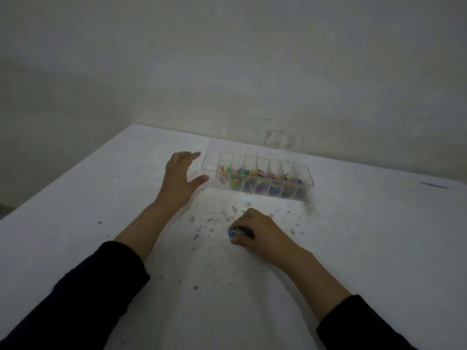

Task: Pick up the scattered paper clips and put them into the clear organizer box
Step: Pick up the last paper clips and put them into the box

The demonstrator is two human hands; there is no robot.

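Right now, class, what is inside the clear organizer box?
The clear organizer box holds coloured paper clips spread across most compartments; the leftmost one looks empty. Clips lower in each pile are covered and blurred, so none can be counted.

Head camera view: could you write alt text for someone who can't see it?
A person's right hand grips a bunch of coloured paper clips on a white table. The left hand, open, is beside a clear organizer box holding more clips.
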